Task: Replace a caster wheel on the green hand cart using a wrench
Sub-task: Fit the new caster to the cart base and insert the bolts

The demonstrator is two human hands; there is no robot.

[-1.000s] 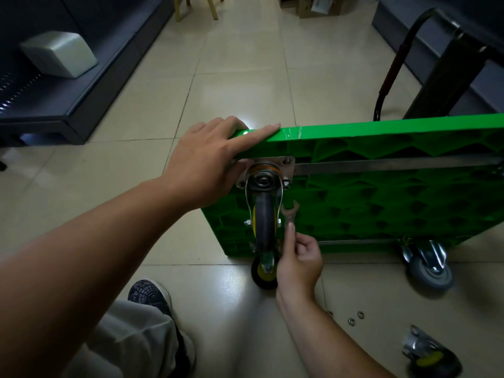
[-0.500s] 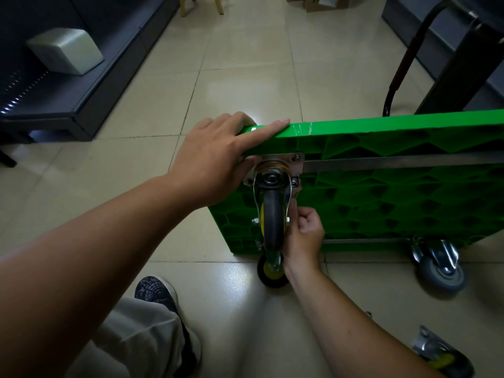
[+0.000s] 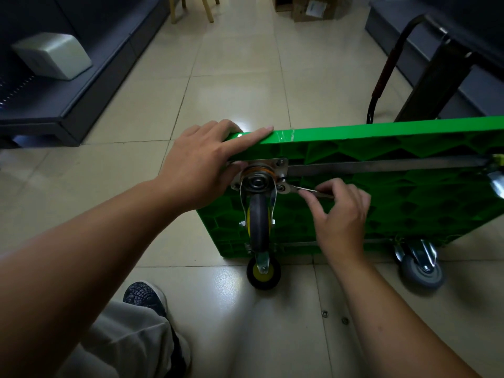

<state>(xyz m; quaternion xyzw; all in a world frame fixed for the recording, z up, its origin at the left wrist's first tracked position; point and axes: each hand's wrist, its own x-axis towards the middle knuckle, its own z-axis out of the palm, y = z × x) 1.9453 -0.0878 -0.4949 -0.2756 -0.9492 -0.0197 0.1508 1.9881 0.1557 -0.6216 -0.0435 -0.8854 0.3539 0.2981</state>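
The green hand cart (image 3: pixel 381 208) stands on its side on the tiled floor, underside facing me. A caster wheel (image 3: pixel 259 222) with a dark tyre and yellow hub hangs from a steel plate at the cart's upper left corner. My left hand (image 3: pixel 201 165) grips that corner, fingers over the top edge, thumb by the plate. My right hand (image 3: pixel 338 214) pinches the handle of a small flat wrench (image 3: pixel 302 190), whose head sits on a bolt at the plate's lower right corner.
Another yellow-hub caster (image 3: pixel 263 271) touches the floor below, and a grey caster (image 3: pixel 421 266) sits at the cart's lower right. Two small nuts (image 3: pixel 335 317) lie on the tiles. My shoe (image 3: pixel 147 298) is near the cart. Dark shelving flanks both sides.
My right hand rose from beside the wheel and swung out to the right; the wrench now lies sideways on the plate's lower right bolt. My left hand kept its hold.
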